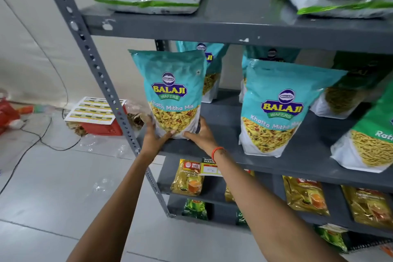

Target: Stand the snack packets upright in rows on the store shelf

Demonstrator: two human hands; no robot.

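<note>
Leftmost, a red crate point(102, 127) with a printed sheet on top sat on the floor beside the shelf post point(100, 78). Left hand point(154, 135) and right hand point(201, 133) both gripped the bottom of one teal snack packet point(172, 91), upright at the left front of the middle shelf point(223, 147); thumbs pressed its base. A second teal packet point(274, 108) stood upright to the right, apart from it. Green packet point(370, 144) stood at the far right.

Head view, downward, close to shelf point(234, 27)
</note>
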